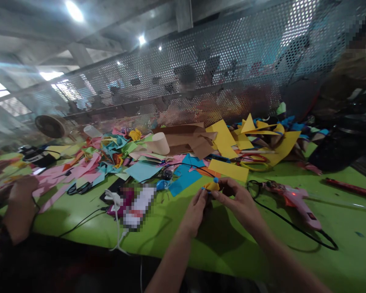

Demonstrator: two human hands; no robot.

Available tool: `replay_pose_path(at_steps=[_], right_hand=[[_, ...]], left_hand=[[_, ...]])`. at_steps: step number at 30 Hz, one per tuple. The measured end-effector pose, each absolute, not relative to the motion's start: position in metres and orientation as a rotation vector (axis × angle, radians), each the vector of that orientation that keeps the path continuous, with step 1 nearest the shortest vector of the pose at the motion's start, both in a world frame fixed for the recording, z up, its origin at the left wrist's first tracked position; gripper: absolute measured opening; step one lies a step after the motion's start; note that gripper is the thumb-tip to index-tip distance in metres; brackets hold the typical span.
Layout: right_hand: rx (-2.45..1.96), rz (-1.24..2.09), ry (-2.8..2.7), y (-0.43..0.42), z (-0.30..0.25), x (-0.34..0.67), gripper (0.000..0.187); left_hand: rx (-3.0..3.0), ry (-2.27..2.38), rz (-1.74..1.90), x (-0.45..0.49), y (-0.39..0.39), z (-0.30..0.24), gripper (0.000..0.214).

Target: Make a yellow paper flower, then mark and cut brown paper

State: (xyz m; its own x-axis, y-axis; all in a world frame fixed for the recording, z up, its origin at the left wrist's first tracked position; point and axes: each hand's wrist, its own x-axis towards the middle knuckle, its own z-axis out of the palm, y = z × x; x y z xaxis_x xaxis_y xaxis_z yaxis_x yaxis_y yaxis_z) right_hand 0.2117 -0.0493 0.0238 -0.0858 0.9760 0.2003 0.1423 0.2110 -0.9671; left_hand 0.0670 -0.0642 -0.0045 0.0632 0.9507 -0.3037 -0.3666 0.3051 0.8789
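grip: yellow paper piece (212,186) is pinched between the fingertips of the left hand (197,209) and the right hand (238,199); both hands are closed on it, and a blue bit (216,179) shows at its top.
place: the piece is held just above the green table (201,244), in front of the person, and does not rest on it.
handling: by the look of the pinch, light and even pressure from the fingertip pads is called for, so that the thin paper is not crushed; the wrists are best steadied low, near the table.
heat: a pink glue gun (294,200) lies just right of the right hand, trailing a black cord (293,230); a red light seems lit on it, so its tip is best kept off the fingers.
materials: the paper looks matt, thin and sharply creased; the table is smooth and slightly glossy.
shapes: flat yellow sheet (228,169) and blue sheet (184,179) lie just beyond the hands; crumpled brown paper (189,140) and coloured scraps are heaped further back.
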Motion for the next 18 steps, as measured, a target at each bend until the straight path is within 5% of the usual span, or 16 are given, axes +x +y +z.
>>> replay_pose_path(at_steps=[18], right_hand=[[-1.172, 0.952, -1.523, -0.050, 0.023, 0.212, 0.029]], left_hand=[[0.796, 0.973, 1.129, 0.065, -0.065, -0.017, 0.053]])
